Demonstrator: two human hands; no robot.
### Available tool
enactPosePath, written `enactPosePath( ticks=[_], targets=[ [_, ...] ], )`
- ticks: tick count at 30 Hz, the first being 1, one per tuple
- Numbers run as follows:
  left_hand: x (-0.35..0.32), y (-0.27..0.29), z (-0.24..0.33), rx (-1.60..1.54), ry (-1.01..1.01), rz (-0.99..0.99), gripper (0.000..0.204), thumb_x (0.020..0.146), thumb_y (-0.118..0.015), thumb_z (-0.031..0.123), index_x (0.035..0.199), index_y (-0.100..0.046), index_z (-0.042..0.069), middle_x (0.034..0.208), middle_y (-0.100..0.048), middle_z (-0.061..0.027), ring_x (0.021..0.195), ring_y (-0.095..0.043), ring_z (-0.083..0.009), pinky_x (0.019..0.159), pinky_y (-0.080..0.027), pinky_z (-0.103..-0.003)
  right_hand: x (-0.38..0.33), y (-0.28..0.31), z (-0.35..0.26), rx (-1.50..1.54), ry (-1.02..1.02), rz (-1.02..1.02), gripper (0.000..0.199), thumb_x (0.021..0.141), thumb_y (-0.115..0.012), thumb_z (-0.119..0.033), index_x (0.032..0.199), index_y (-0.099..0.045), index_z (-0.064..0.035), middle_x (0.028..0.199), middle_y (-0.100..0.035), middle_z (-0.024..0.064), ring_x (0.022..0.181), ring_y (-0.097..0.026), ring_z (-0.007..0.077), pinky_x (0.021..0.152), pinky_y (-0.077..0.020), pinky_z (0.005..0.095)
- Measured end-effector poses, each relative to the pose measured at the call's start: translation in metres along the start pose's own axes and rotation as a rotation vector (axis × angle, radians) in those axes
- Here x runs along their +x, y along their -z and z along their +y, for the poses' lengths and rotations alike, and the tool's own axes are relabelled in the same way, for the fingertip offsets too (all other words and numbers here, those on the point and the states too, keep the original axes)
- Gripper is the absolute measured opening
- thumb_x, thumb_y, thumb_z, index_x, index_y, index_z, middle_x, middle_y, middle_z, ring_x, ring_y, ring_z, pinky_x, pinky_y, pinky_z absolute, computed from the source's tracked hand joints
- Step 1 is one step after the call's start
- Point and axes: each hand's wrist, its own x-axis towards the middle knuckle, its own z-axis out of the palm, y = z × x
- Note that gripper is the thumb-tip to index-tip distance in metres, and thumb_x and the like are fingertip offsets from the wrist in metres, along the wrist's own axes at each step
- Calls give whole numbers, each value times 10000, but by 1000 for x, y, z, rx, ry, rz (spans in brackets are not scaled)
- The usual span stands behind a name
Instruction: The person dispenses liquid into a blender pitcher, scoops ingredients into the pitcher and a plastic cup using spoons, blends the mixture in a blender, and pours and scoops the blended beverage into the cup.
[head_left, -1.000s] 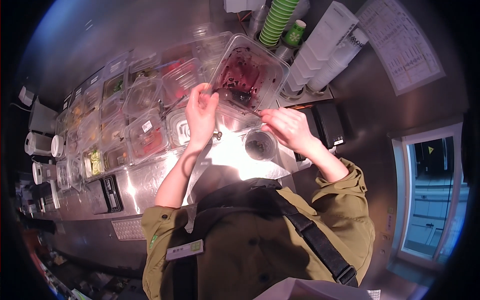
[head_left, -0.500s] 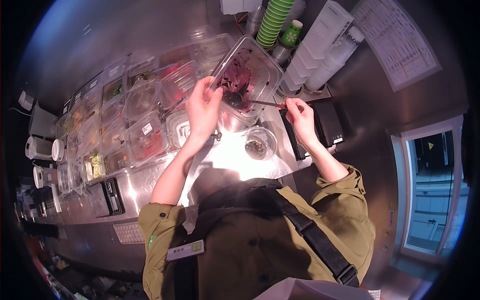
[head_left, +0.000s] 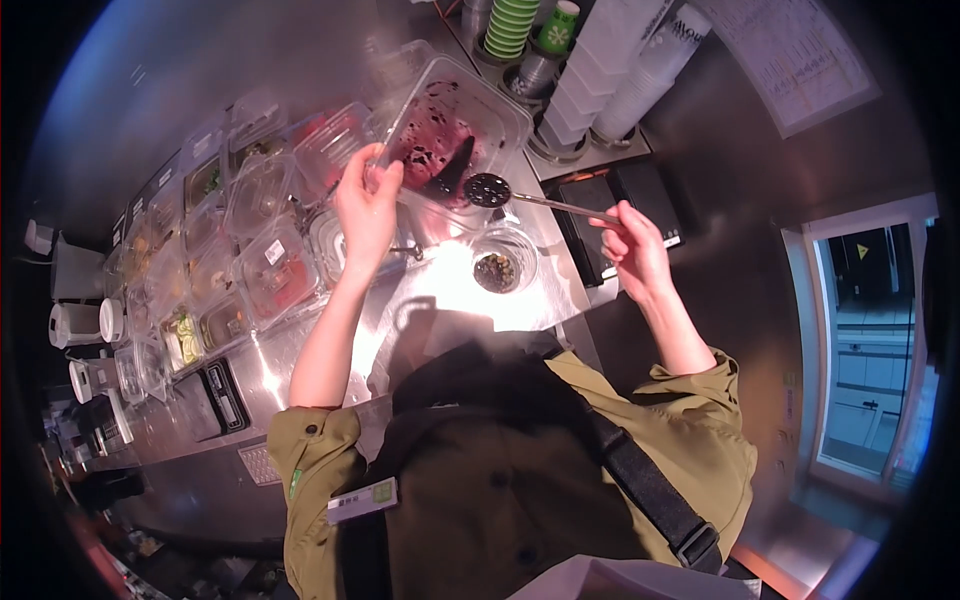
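My left hand (head_left: 366, 212) grips the near left rim of a clear plastic tub (head_left: 495, 120) and holds it tilted above the counter. Dark purple, syrupy food (head_left: 445, 180) lies in its lower part, and smears coat the inside. In my right hand (head_left: 637, 252) is the thin handle of a long metal ladle (head_left: 560, 207). Its round bowl is full of glossy dark food and sits over the tub's near right edge. Just below, a clear cup (head_left: 523, 255) stands on the bright counter with small brownish pieces at its bottom.
Several clear lidded food tubs (head_left: 275, 270) fill the left counter. Stacked green cups (head_left: 508, 30) and tall clear cups (head_left: 635, 100) stand at the back right. Dark flat devices (head_left: 625, 200) lie right of the cup, and a small black scale (head_left: 212, 398) sits front left.
The ladle's bowl has come up from inside the tub to its near right edge, carrying dark food. My right hand has moved right and nearer; the tub has shifted left.
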Motion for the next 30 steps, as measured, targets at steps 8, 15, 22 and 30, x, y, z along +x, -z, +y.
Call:
enactPosePath(
  ticks=[8,15,22,30],
  targets=[
    [-5,-2,-7,-95,40,17,263,777,-584,81,1007,-507,-21,620,-464,31,541,-441,-33,497,-362,-166,-51,19,23,-865,477,-69,96,807,-524,-95,774,-555,-11,770,-605,71,615,-528,135,556,-419,229],
    [-26,-2,2,-170,43,11,273,783,-583,89,1017,-488,-15,651,-461,25,578,-445,-34,533,-374,-166,-50,15,37,-913,616,-31,90,807,-505,-57,756,-535,12,759,-607,85,562,-515,112,520,-410,228],
    [-51,-5,0,-140,18,59,276,778,-593,113,1011,-495,1,723,-484,-3,649,-453,-48,593,-393,-189,-39,27,35,-43,-222,247,192,870,-472,-213,829,-497,-27,756,-604,106,463,-354,43,414,-277,173],
    [-73,-5,-11,111,-219,64,259,780,-585,74,1012,-487,15,762,-538,-33,630,-502,-81,593,-419,-213,-43,27,41,3,-200,253,192,871,-472,-215,828,-500,-30,770,-603,105,480,-366,41,425,-285,175]
  ],
)
